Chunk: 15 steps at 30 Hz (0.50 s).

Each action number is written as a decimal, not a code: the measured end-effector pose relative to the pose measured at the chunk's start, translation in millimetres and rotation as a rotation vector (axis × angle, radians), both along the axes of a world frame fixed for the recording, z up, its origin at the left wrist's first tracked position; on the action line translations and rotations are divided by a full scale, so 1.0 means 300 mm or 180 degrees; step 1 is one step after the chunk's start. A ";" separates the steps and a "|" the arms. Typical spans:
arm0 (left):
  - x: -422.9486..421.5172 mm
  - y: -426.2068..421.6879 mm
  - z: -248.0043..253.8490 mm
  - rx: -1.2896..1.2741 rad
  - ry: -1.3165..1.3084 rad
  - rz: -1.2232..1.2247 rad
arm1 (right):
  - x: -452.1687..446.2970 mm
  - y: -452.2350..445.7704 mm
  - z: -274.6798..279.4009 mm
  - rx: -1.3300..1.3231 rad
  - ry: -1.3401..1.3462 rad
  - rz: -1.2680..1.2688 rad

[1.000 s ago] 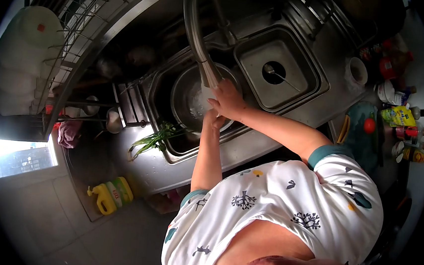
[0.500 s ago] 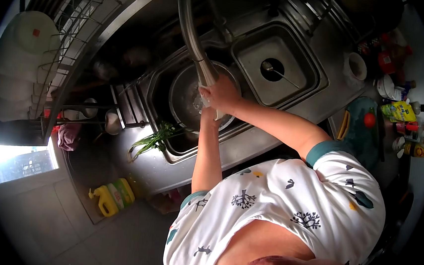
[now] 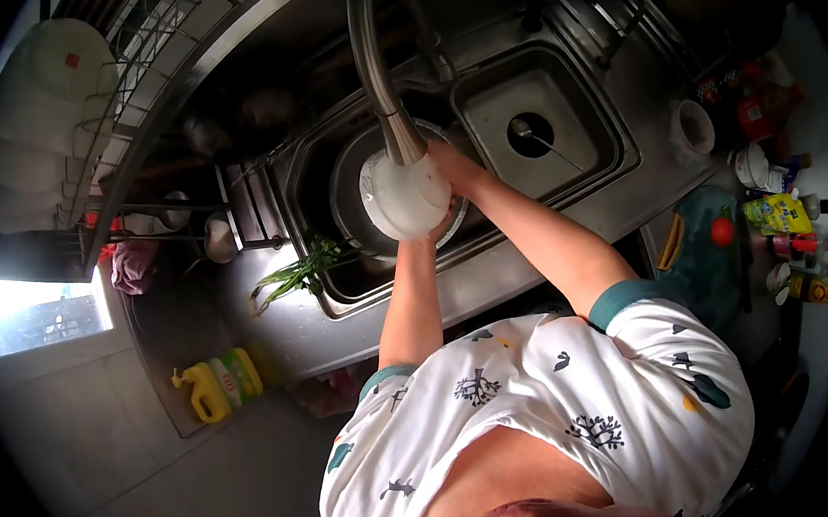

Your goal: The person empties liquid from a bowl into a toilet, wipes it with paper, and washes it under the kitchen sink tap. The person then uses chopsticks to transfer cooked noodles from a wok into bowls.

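Observation:
A white bowl (image 3: 404, 199) is held tilted under the steel faucet (image 3: 403, 139), over a round metal basin (image 3: 346, 200) in the left sink. My right hand (image 3: 448, 167) grips the bowl's right side near the spout, its fingers partly hidden. From below, my left hand (image 3: 425, 236) holds the near edge, with most of its fingers hidden by the bowl. Leafy green stalks (image 3: 298, 271) lie across the sink's near left rim.
In the right sink, a long-handled utensil (image 3: 554, 146) lies at the drain. A green board (image 3: 711, 258) holds a tomato (image 3: 722, 231). Several bottles and packets stand to the right. A yellow jug (image 3: 219, 384) rests at lower left, and a wire rack (image 3: 151, 73) hangs at upper left.
The bowl has turned and come up into full view under the faucet; before, only a bit of its edge showed between my hands. Both hands have shifted slightly around it.

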State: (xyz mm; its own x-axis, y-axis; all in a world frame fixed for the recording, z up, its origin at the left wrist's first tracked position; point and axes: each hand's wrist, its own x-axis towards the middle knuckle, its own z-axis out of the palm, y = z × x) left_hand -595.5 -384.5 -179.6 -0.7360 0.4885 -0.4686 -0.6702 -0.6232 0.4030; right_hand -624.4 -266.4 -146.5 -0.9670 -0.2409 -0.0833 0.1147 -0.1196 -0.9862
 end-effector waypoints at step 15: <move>-0.099 -0.175 -0.005 -0.2156 0.1541 0.0350 | 0.095 0.054 0.101 0.0441 -0.0275 -0.1058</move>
